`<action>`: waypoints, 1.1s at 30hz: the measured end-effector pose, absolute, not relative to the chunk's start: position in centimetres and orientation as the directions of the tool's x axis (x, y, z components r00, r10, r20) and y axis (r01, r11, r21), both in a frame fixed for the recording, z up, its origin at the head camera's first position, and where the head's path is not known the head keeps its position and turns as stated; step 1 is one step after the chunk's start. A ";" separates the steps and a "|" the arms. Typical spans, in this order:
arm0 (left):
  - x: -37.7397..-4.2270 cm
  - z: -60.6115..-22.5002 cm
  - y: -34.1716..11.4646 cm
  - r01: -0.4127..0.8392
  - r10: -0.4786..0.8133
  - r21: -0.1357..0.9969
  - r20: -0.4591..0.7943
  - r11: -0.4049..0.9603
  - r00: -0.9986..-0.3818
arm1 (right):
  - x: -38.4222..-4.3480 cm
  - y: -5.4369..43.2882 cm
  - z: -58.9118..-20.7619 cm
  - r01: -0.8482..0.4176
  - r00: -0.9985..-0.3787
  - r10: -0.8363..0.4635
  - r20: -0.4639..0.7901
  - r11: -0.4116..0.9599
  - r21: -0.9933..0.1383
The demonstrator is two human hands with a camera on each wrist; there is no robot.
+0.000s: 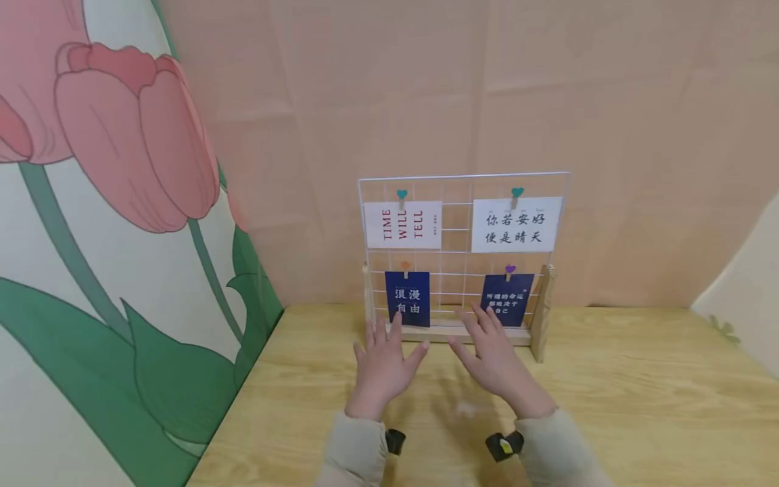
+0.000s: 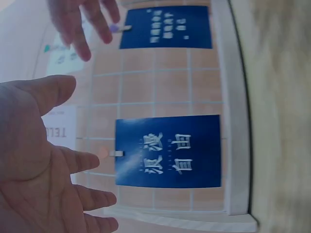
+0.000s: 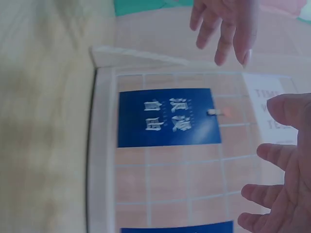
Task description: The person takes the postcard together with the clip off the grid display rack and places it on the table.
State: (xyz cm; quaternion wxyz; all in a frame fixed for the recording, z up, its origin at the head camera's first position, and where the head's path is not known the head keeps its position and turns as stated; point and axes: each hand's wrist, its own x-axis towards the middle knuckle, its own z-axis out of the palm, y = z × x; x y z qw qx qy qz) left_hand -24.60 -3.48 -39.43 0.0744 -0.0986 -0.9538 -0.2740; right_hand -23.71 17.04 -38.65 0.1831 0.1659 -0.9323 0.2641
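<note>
A white wire grid rack in a wooden stand stands on the table. Four heart-topped clips are too many to count singly, so several clips hold cards on it: a white card with red letters, a white card with black characters, and two dark blue cards, the left one and the right one. My left hand hovers before the left blue card, fingers spread, holding nothing. Before the right blue card is my right hand, fingers extended and also holding nothing.
The wooden-topped table spreads to both sides of the rack. Behind it hangs a plain pinkish cloth. A tulip-patterned panel rises along the left. Each wrist wears a dark strap.
</note>
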 end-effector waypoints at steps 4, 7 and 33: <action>-25.3 -38.4 -3.7 0.258 0.157 0.512 0.232 0.819 -0.960 | -24.5 16.9 -37.4 -0.434 -0.864 -0.233 0.447 0.795 -0.423; -25.8 -37.9 -3.8 0.262 0.163 0.510 0.231 0.819 -0.959 | -25.0 16.8 -36.6 -0.429 -0.871 -0.240 0.429 0.797 -0.425; -29.4 -35.0 -5.1 0.279 0.128 0.642 0.273 0.714 -0.954 | -29.1 14.8 -30.4 -0.481 -0.853 -0.337 0.399 0.805 -0.347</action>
